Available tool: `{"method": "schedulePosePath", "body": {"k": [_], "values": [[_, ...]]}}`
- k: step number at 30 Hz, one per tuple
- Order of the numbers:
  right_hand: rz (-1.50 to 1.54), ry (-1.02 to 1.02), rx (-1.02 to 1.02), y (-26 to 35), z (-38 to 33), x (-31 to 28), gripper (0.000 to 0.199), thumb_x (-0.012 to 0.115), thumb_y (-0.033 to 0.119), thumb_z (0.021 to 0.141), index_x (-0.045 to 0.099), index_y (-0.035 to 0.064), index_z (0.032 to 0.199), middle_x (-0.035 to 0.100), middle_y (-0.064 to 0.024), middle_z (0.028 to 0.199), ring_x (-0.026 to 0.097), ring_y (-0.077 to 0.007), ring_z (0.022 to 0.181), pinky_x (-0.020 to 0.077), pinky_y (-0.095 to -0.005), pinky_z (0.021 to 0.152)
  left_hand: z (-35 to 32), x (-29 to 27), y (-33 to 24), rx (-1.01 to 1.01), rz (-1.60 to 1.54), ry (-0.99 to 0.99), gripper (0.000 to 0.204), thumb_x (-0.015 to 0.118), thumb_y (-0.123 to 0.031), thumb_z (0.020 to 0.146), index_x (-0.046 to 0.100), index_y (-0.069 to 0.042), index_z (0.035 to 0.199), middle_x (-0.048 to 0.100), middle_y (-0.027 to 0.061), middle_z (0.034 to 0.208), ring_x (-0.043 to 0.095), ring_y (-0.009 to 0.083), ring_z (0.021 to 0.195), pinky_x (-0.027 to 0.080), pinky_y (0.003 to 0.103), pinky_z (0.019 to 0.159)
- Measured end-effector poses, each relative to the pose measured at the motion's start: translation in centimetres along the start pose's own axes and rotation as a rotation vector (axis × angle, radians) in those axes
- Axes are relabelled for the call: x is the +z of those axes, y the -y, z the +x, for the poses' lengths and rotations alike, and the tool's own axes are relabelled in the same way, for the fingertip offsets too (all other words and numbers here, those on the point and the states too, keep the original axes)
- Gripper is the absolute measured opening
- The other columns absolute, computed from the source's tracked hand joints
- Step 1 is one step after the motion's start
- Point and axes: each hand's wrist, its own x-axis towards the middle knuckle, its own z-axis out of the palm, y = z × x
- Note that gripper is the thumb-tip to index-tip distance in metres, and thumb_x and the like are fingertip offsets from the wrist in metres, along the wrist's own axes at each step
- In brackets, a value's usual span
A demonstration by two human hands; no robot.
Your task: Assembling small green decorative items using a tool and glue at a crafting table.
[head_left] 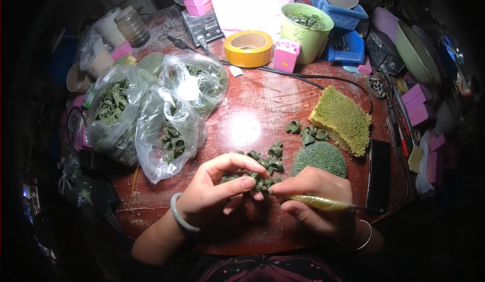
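Bags [156,170] of thin, clear, crinkly plastic sit on the left side of the red table [237,94], with small, curly green bits [174,144] inside. The table top is shiny, with scratches and worn spots. A smooth, pale bangle [183,215] goes around the left wrist. The left hand [214,181] is nearly closed, its thumb and fingers pinching a small green piece [260,185] above the table. Farther back lies a fat, round roll of yellow tape [247,55]. Just past the fingertips is a loose heap of green rings [274,161], smooth and curled. A square pink block [286,57] stands by a round, pale green tub [307,47], which has more green bits in it. The right hand [318,196] is curled around a tool with a shiny yellow handle [323,202]; its tip is too hidden to tell. Behind that hand is a rounded green pad [320,159], rough and bumpy. Next to it lies a thick yellow-green sponge [342,119], full of tiny holes. Farther right lies a flat, black, long box [378,176].
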Motion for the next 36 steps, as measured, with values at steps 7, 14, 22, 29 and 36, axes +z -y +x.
{"method": "schedulePosePath", "body": {"k": [7,14,22,29,36], "values": [[-0.282,-0.110,-0.202,-0.3,0.0,0.7,0.027,0.077,0.010,0.079,0.068,0.0035,0.104,0.068,-0.0065,0.085,0.062,-0.0219,0.066,0.0495,-0.0309,0.057,-0.1,0.4,0.2,0.115,-0.005,-0.036,0.022,0.063,0.003,0.090,0.057,0.001,0.112,0.060,0.0171,0.122,0.068,0.0167,0.095,0.044,0.016,0.047],[-0.309,-0.018,-0.274,-0.5,0.0,1.0,0.030,0.079,0.012,0.079,0.068,0.0040,0.106,0.066,-0.0071,0.081,0.062,-0.0197,0.066,0.0500,-0.0297,0.058,-0.1,0.9,0.1,0.108,0.057,-0.165,0.023,0.065,0.003,0.085,0.055,-0.003,0.105,0.061,0.0204,0.120,0.047,0.0056,0.051,0.036,0.016,0.041],[-0.352,0.020,-0.314,-0.6,-0.1,0.9,0.032,0.080,0.011,0.078,0.068,0.0047,0.108,0.066,-0.0072,0.082,0.062,-0.0195,0.066,0.0497,-0.0290,0.058,0.0,0.6,0.2,0.116,0.029,-0.157,0.024,0.064,0.002,0.086,0.054,-0.003,0.107,0.062,0.0188,0.117,0.045,0.0048,0.050,0.035,0.015,0.041],[-0.296,-0.123,-0.198,0.1,-0.3,0.5,0.029,0.077,0.010,0.081,0.067,0.0020,0.107,0.066,-0.0086,0.080,0.061,-0.0201,0.063,0.0485,-0.0292,0.056,0.1,0.7,0.2,0.095,-0.079,-0.147,0.022,0.061,-0.009,0.091,0.053,-0.001,0.110,0.059,0.0176,0.113,0.060,0.0143,0.076,0.037,0.015,0.041],[-0.081,-0.011,-0.062,0.4,0.0,-0.3,0.025,0.076,0.010,0.083,0.067,0.0014,0.105,0.066,-0.0102,0.080,0.062,-0.0221,0.062,0.0489,-0.0306,0.056,-0.4,0.7,-0.4,-0.078,0.219,0.005,0.020,0.067,-0.008,0.092,0.065,-0.002,0.111,0.068,0.0036,0.093,0.061,0.0061,0.080,0.045,0.019,0.064]]}}
